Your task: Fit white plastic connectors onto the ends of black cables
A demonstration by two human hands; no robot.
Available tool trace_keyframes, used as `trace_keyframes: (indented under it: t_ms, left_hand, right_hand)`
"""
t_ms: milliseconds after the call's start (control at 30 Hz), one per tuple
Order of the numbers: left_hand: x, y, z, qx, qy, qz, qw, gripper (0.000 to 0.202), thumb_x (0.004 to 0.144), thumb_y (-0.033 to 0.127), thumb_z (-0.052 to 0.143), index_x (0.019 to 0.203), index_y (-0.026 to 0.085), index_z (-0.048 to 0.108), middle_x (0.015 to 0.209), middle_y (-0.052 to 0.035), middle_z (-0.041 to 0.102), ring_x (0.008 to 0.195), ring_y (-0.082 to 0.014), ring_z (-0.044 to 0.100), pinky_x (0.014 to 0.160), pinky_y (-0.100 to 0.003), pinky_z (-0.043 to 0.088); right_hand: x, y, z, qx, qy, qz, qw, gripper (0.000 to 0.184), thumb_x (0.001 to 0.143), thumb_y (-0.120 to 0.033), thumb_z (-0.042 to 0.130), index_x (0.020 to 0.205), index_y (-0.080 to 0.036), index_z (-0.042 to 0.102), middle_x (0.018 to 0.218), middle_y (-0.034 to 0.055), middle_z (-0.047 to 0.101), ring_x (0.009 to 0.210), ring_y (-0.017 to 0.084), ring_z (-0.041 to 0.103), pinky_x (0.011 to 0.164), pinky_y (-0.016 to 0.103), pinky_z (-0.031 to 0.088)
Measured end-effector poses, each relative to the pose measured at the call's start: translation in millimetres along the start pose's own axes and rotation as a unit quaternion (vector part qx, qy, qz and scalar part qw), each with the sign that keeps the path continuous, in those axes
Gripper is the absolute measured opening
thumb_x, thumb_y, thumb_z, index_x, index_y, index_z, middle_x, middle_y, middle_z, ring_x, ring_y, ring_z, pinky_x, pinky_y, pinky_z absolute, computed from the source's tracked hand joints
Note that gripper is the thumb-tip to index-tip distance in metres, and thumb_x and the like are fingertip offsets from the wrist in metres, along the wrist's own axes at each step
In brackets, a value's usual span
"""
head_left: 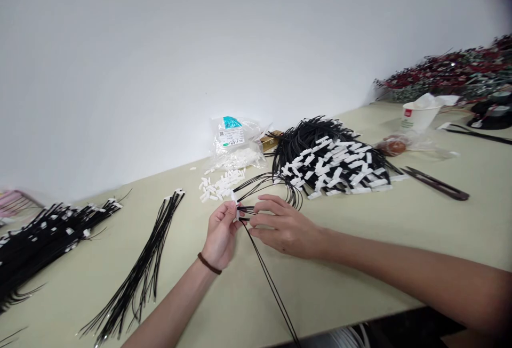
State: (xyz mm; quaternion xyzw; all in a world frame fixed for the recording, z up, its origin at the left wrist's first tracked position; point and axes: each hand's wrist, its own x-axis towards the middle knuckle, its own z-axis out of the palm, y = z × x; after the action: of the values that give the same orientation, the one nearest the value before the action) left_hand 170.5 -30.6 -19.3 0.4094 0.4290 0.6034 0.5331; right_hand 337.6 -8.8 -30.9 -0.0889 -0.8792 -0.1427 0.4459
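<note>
My left hand (221,233) pinches a slim white plastic connector (234,197) between thumb and fingers, a brown band round its wrist. Black wires (269,270) run from the connector; some loop up and to the right, and a few trail down past the table's front edge. Close by on the right, my right hand (286,228) has its fingers curled round the wires near the connector; its fingertips are partly hidden. Loose white connectors (221,184) lie scattered just beyond my left hand, beside a clear plastic bag (236,151) with a label.
A large heap of black wires with white connectors (332,164) lies at the back. Thread snips (438,183) and a paper cup (418,118) are on the right. A small wire bundle (150,249) and a bigger one (44,241) lie left. Red wiring (452,76) is piled far right.
</note>
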Motion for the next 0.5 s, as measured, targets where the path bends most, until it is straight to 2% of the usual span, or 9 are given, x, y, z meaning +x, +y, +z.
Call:
trace_keyframes:
  t_ms: [200, 367, 500]
  left_hand:
    - [-1.5, -0.4, 1.1, 0.002, -0.010, -0.003, 1.000, 0.026, 0.066, 0.037, 0.069, 0.071, 0.013, 0.059, 0.064, 0.0004, 0.056, 0.057, -0.0083, 0.049, 0.054, -0.020, 0.041]
    - [-1.8, -2.5, 0.1, 0.005, -0.020, -0.016, 1.000, 0.025, 0.068, 0.037, 0.068, 0.073, 0.014, 0.059, 0.063, 0.0004, 0.057, 0.056, -0.0079, 0.049, 0.052, -0.019, 0.040]
    - [-1.4, -3.5, -0.3, -0.008, -0.014, -0.017, 1.000, 0.024, 0.067, 0.035, 0.069, 0.072, 0.013, 0.060, 0.065, 0.0001, 0.057, 0.059, -0.0086, 0.050, 0.056, -0.020, 0.042]
  right_hand:
    - [-1.4, 0.7, 1.5, -0.008, 0.009, 0.007, 1.000, 0.010, 0.085, -0.014, 0.052, 0.087, -0.019, 0.060, 0.091, -0.0023, 0.064, 0.100, 0.014, 0.047, 0.099, 0.037, 0.035]
    - [-1.0, -1.2, 3.3, -0.015, -0.007, 0.005, 1.000, 0.012, 0.086, -0.015, 0.051, 0.093, -0.020, 0.059, 0.089, -0.0017, 0.063, 0.100, 0.014, 0.047, 0.098, 0.036, 0.034]
    - [-1.5, -0.8, 4.5, -0.012, 0.000, 0.017, 1.000, 0.009, 0.086, -0.015, 0.051, 0.086, -0.019, 0.059, 0.086, -0.0020, 0.063, 0.096, 0.013, 0.049, 0.097, 0.034, 0.035]
